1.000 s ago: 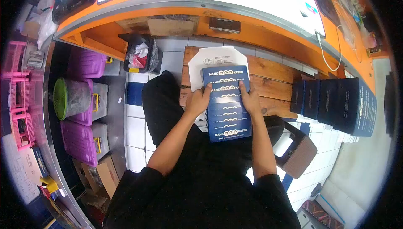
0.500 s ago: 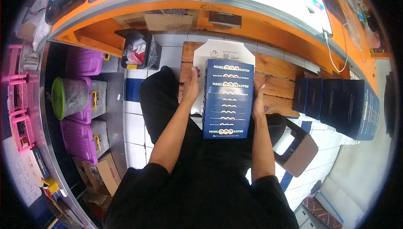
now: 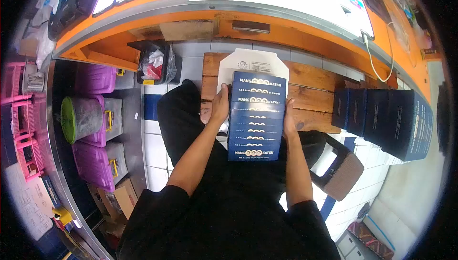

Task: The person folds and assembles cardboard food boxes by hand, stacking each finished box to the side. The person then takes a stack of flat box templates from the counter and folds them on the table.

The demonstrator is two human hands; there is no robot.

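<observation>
Flanking blue boxes (image 3: 254, 126) — left hand (image 3: 220, 106), right hand (image 3: 289, 120)

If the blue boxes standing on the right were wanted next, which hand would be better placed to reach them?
Probably the right hand: it is nearer those boxes, while the left hand is beyond the stack.

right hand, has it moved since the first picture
Yes: against the wooden bench, the right hand has shifted right, its thumb now off the front of the box stack.
</observation>
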